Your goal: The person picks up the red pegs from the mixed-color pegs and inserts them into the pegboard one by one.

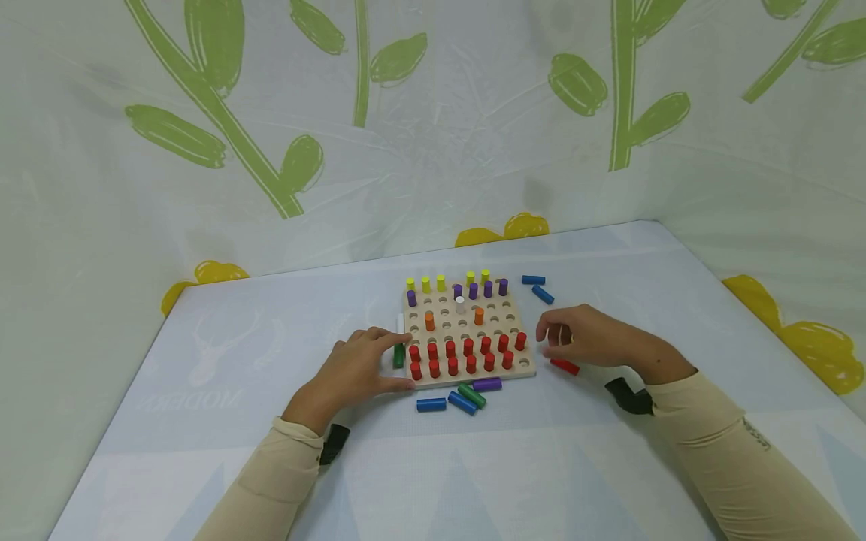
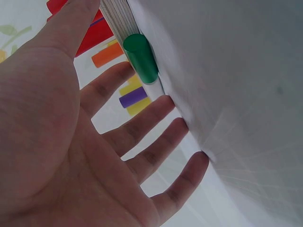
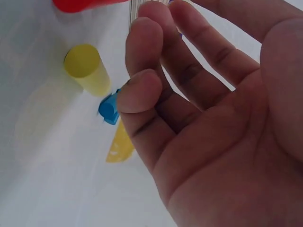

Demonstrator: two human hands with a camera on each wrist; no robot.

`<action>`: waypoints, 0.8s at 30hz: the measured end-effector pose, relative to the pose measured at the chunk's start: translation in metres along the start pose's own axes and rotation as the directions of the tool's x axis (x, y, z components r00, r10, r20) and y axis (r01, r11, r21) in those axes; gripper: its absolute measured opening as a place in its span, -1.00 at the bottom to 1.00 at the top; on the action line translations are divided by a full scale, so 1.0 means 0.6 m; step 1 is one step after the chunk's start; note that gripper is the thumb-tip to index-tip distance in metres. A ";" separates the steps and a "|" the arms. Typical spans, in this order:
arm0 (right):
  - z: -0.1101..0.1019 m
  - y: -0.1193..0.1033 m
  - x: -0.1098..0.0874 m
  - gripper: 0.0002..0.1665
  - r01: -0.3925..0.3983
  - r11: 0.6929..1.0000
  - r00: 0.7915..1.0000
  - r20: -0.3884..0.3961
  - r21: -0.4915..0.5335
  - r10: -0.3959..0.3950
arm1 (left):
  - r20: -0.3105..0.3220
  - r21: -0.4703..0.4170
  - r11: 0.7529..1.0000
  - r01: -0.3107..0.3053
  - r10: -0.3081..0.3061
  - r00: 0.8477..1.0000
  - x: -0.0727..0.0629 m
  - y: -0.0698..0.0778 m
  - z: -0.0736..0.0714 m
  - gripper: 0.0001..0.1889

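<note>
A wooden pegboard [image 1: 514, 373] lies flat on the table, filled partly with coloured pegs. Two rows of red pegs [image 1: 468, 347] stand along its near side. My left hand [image 1: 355, 366] rests at the board's left edge, thumb by the near corner and index finger at the side. Beside that edge lies a green peg [image 2: 142, 59]. To the right of the board, my right hand [image 1: 588, 336] hovers with loosely bent fingers and nothing between them. Beneath it lies a red peg [image 1: 564, 367]. The right wrist view also shows a yellow peg [image 3: 87, 70] near the fingers.
Blue pegs [image 1: 543, 294] lie beyond the board's far right corner. A purple peg [image 1: 487, 385], a green peg [image 1: 472, 395] and blue pegs [image 1: 431, 405] lie before its near edge. A white peg [image 1: 401, 323] lies along its left side. Leaf-patterned fabric rises behind the table.
</note>
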State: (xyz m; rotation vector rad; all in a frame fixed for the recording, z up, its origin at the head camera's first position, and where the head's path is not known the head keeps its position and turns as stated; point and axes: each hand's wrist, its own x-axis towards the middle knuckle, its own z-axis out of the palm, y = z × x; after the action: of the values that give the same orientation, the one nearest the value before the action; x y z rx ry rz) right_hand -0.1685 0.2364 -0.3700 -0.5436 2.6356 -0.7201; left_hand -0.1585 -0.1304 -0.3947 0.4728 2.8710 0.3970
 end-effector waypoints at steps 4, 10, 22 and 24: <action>-0.002 0.003 -0.001 -0.80 -0.019 1.000 1.000 0.019 0.001 0.019 | 0.002 0.001 1.000 0.002 -0.002 1.000 -0.001 0.000 -0.001 -0.12; -0.003 0.004 -0.002 -0.75 -0.064 0.998 0.997 0.055 0.007 0.063 | -0.001 -0.003 1.000 -0.003 0.003 1.000 -0.002 0.002 -0.003 -0.13; -0.004 0.006 -0.006 -0.72 -0.072 0.997 0.994 0.084 0.035 0.069 | -0.002 -0.004 1.000 -0.008 0.008 1.000 -0.002 0.001 -0.003 -0.13; -0.004 0.006 -0.005 -0.72 -0.080 0.996 0.993 0.087 0.028 0.077 | -0.003 -0.002 1.000 -0.007 0.007 1.000 -0.001 0.001 -0.002 -0.13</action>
State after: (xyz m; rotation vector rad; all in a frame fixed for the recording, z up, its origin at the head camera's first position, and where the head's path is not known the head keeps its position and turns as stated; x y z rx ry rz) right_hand -0.1677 0.2413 -0.3693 -0.4492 2.5462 -0.6969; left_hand -0.1579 -0.1307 -0.3934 0.4830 2.8722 0.4014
